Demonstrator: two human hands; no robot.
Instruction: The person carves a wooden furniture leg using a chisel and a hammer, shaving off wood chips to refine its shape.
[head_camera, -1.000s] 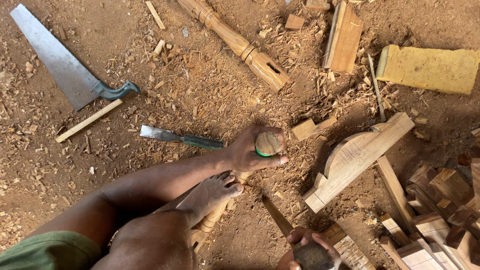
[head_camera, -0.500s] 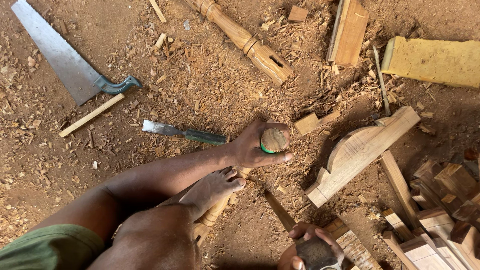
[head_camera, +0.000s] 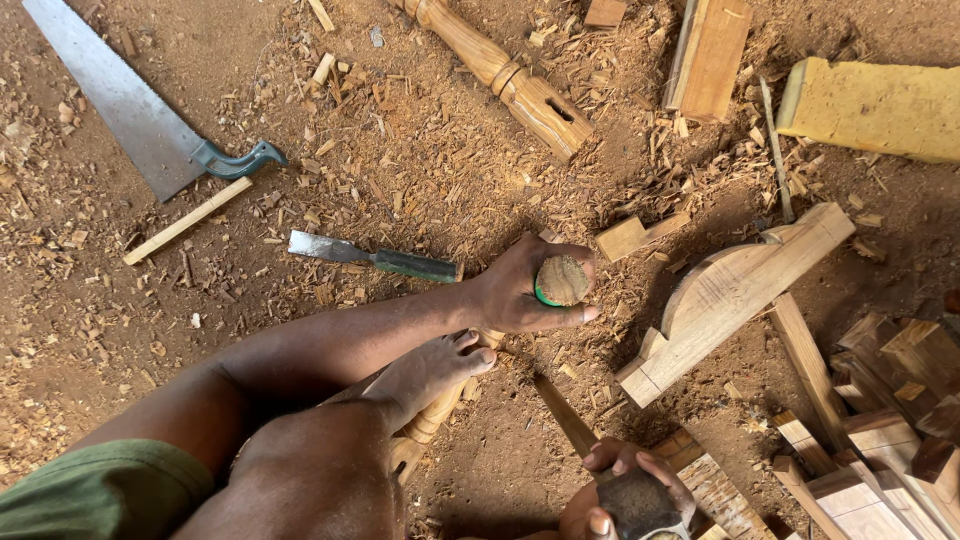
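Note:
My left hand (head_camera: 515, 295) is wrapped around an upright chisel with a green collar and a battered wooden handle top (head_camera: 563, 280). The chisel stands over a turned wooden leg (head_camera: 432, 418), and my bare foot (head_camera: 430, 368) pins that leg to the ground. My right hand (head_camera: 610, 490), at the bottom edge, grips a hammer (head_camera: 640, 505); its wooden handle (head_camera: 565, 415) points up-left toward the chisel. The chisel's blade is hidden under my left hand.
Wood chips cover the dirt floor. A handsaw (head_camera: 130, 110), a thin stick (head_camera: 190, 220) and a loose chisel (head_camera: 370, 258) lie at left. Another turned leg (head_camera: 500, 75), a plank (head_camera: 710, 45) and a yellow foam block (head_camera: 880, 105) lie at top. A curved wooden piece (head_camera: 740, 290) and wood blocks (head_camera: 880, 420) are at right.
The view has drifted slightly. Both hands keep their grips and stay almost where they were.

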